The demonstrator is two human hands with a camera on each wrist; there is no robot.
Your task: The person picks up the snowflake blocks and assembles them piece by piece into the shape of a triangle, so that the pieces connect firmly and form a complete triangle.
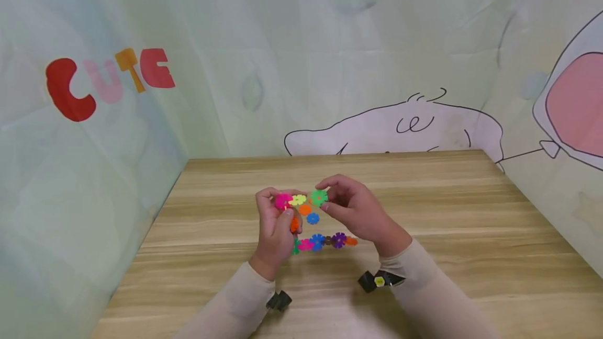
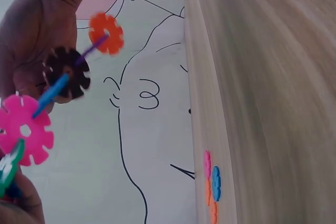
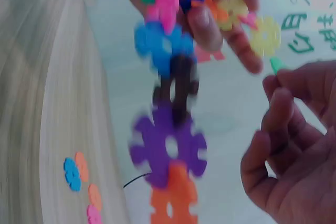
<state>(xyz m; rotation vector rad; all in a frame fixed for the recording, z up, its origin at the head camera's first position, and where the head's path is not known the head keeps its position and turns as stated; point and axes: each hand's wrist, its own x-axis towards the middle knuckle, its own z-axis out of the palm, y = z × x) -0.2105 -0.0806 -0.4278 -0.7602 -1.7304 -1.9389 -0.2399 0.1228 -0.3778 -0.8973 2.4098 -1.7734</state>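
Where the left hand (image 1: 275,229) stands over the pale wood-grain table (image 1: 471,213), I see its fingers curled round a linked run of notched, flower-shaped plastic discs. At the top of that grip sits a hot-pink plastic disc (image 1: 283,201), and slotted onto its right side is a pale-yellow plastic disc (image 1: 298,200), which ends the upper stretch. Lower down, a longer stretch reaches rightward from the same hand, held off the tabletop: a dark-green disc (image 1: 296,245), a pink disc (image 1: 305,245), a bright-blue disc (image 1: 317,242), a dark-brown disc (image 1: 328,240), a purple disc (image 1: 338,240) and an orange disc (image 1: 351,241) at its tip. Next along, I have the right hand (image 1: 363,211) pinching a light-green plastic disc (image 1: 319,198) between thumb and fingers, close by the pale-yellow end. My right wrist view is blurred there, so I can't say whether the two edges already touch or a small gap remains.

I judge the joining well advanced, with most of the discs in sight already linked and the light-green one being fitted. Left over on the table, I make out a loose blue disc (image 3: 72,174), a loose orange disc (image 3: 81,166) beside it, a second loose orange disc (image 3: 94,196) and a loose pink disc (image 3: 93,214), none yet attached.
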